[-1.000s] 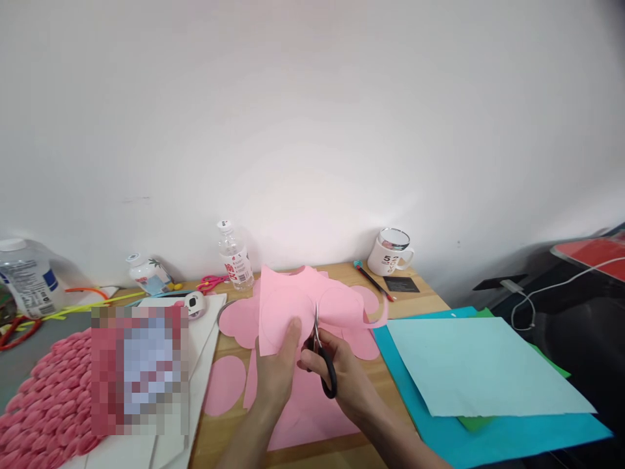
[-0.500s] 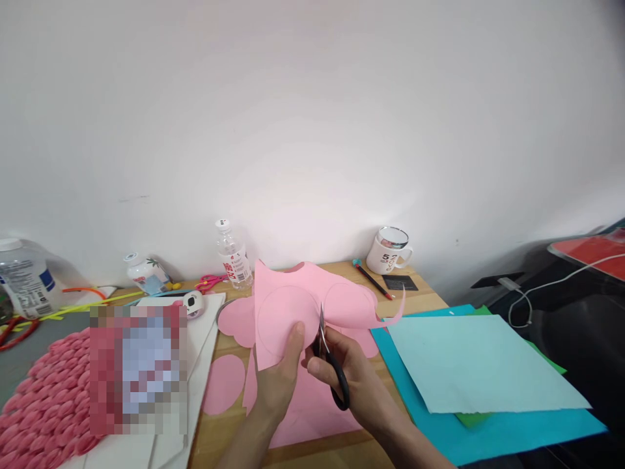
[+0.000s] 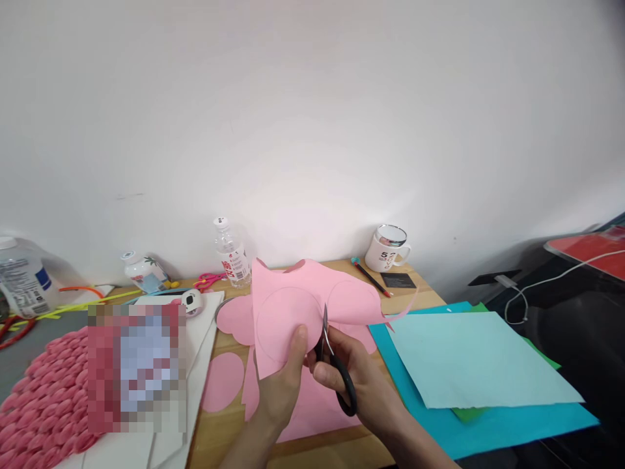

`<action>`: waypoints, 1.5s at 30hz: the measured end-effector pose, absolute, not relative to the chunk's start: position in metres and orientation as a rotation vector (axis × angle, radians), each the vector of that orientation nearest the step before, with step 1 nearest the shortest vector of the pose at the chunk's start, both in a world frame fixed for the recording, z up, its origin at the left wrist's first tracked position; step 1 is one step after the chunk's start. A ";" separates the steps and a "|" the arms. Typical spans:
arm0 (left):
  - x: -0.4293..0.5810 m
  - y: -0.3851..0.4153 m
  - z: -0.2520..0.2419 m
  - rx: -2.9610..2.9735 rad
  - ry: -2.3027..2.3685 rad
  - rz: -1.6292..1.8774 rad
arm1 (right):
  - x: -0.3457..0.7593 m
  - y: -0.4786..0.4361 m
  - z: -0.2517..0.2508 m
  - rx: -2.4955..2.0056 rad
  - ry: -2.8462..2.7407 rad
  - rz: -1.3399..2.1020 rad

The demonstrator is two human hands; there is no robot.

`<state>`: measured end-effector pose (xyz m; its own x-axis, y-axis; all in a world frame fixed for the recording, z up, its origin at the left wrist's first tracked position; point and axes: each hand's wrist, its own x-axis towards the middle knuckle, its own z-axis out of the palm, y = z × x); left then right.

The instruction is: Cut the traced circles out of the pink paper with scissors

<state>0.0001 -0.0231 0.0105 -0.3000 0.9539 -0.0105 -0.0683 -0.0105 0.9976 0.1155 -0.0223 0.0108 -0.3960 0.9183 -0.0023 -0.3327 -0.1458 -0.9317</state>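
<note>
While left hand (image 3: 282, 384) pinches pink paper sheet (image 3: 303, 306) at lower centre, right hand (image 3: 359, 381) grips black-handled scissors (image 3: 334, 361), blades in the sheet's edge, above wooden bench (image 3: 229, 430).

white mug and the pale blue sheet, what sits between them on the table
Head view: a small black card lies flat on the wooden table between the white mug and the pale blue sheet.

Pink paper (image 3: 293, 306); black-handled scissors (image 3: 336, 371); light-blue sheet (image 3: 469, 365); white mug (image 3: 388, 251).

pink sheet (image 3: 288, 312) turned, scissors (image 3: 338, 372) shifted lower right, cut strip (image 3: 403, 311) swung rightward
</note>
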 end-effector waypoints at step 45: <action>0.005 -0.023 0.025 0.830 1.563 1.406 | 0.115 -0.020 0.010 -0.978 -1.120 1.668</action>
